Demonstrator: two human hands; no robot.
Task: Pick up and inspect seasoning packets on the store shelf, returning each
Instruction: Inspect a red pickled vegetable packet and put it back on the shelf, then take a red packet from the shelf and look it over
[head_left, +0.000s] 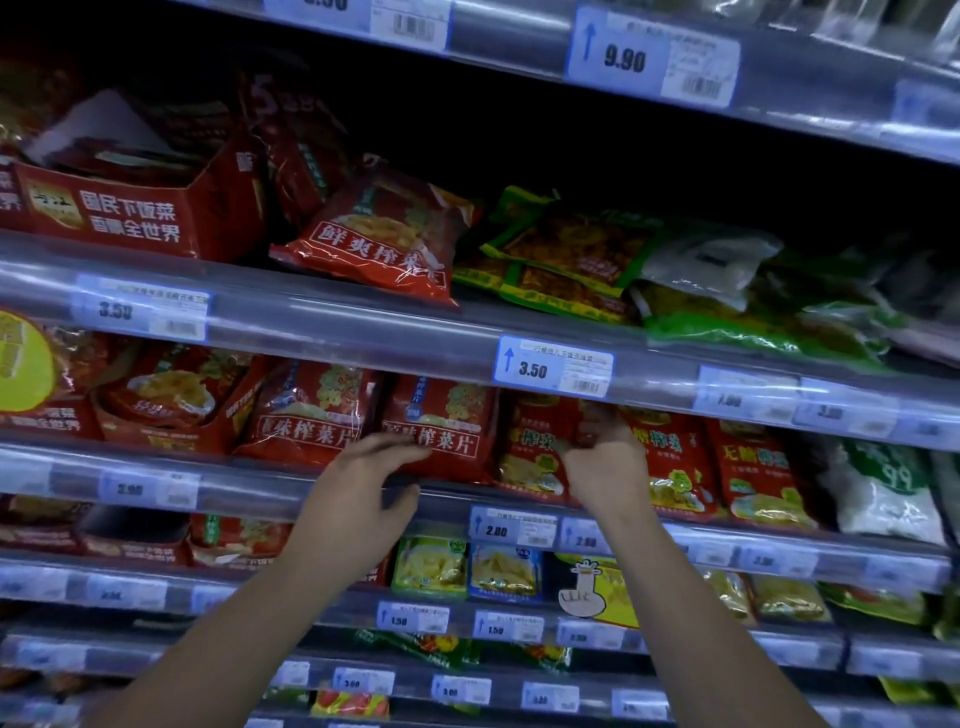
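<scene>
Left hand (358, 499) reaches up to the second shelf from the top of those with goods in view, fingers spread and loosely curved, the fingertips touching the lower edge of a red packet with white lettering (441, 431); the thumb sits below, over the shelf rail (249, 493), so the hand has no firm hold of anything. That packet stands in its row, leaning back among its red neighbours (306, 410).

Just to the right, the right hand (605, 467) is curled, its fingers bunched around the top part of a red and yellow packet (530, 452) in the same row. It looks like a pinch on the packet, but blur keeps me from being sure the grip is closed on it. The packet is not clear of the shelf.

Further right stand more red packets (758, 478) and a white bag (883, 499).

By my reading, the task is in the middle of a cycle: either a packet is being taken out or one is being slid back. Nothing is held up for inspection now, and many packets on these shelves remain to be looked at.
</scene>
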